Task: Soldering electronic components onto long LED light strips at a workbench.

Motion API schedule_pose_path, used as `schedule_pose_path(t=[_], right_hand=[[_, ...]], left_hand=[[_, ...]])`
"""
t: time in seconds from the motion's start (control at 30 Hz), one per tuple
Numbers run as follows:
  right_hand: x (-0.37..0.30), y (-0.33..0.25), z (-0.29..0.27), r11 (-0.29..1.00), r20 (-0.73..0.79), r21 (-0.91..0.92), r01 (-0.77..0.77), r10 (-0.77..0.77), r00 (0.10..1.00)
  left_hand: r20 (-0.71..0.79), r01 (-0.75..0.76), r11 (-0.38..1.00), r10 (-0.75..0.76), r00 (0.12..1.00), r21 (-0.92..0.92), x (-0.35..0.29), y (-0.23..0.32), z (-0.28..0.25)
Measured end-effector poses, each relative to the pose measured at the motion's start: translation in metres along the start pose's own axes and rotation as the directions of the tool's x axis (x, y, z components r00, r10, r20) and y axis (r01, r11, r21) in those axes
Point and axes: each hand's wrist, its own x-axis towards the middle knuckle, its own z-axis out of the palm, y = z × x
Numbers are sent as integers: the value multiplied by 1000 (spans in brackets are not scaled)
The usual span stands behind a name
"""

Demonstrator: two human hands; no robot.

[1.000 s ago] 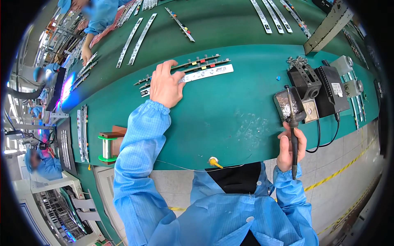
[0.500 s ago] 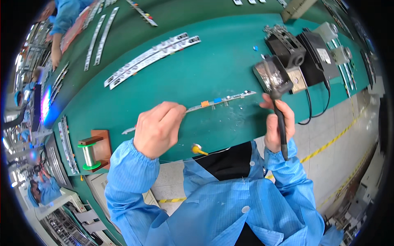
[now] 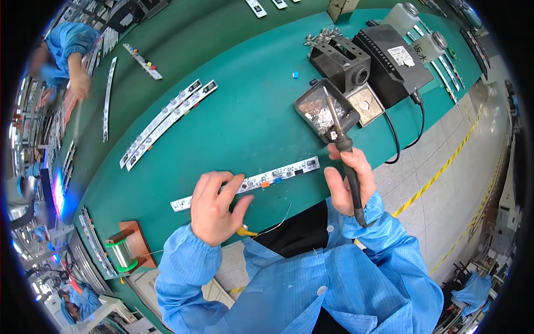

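Note:
A long white circuit board strip (image 3: 278,173) with small orange and blue parts lies face up on the green mat. Over its left part rests my left hand (image 3: 214,206), thumb spread from the fingers, fingertips touching the board. My right hand (image 3: 354,183) is closed around the black handle of a soldering iron (image 3: 346,146). The iron's metal shaft points away, over a black tray (image 3: 313,127) of silvery scraps. Near my left thumb, a yellow-ended piece (image 3: 246,231) and a thin wire lie at the mat's near edge.
Two more board strips (image 3: 167,125) lie behind my left hand. A solder spool (image 3: 121,255) on a wooden stand is at left. An iron holder (image 3: 340,64), a black box (image 3: 389,64) with cables and bottles (image 3: 401,21) stand at the far right. Another person's hand (image 3: 79,83) shows far left.
The board strip has turned from its edge to face up and lies flat. My left hand has loosened, its thumb now apart. My right hand still holds the soldering iron. The whole view has shifted.

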Motion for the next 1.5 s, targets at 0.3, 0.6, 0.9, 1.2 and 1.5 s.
schedule_pose_path(t=[0.3,0.6,0.9,1.2,1.5], right_hand=[[-14,16,6,990,-210,135,38,-9,978],[-13,15,4,988,-178,156,-11,40,983],[-13,15,6,987,-205,162,-21,54,977],[-14,16,12,988,-234,152,-1,37,971],[-17,19,8,991,-245,131,19,14,969]], left_hand=[[4,-107,983,109,994,-151,155,-29,4],[-12,21,979,-24,1000,-201,289,-47,81],[414,27,975,68,908,-220,293,-34,70],[362,105,958,-2,932,-267,283,-42,81],[358,33,972,53,932,-231,280,-28,78]])
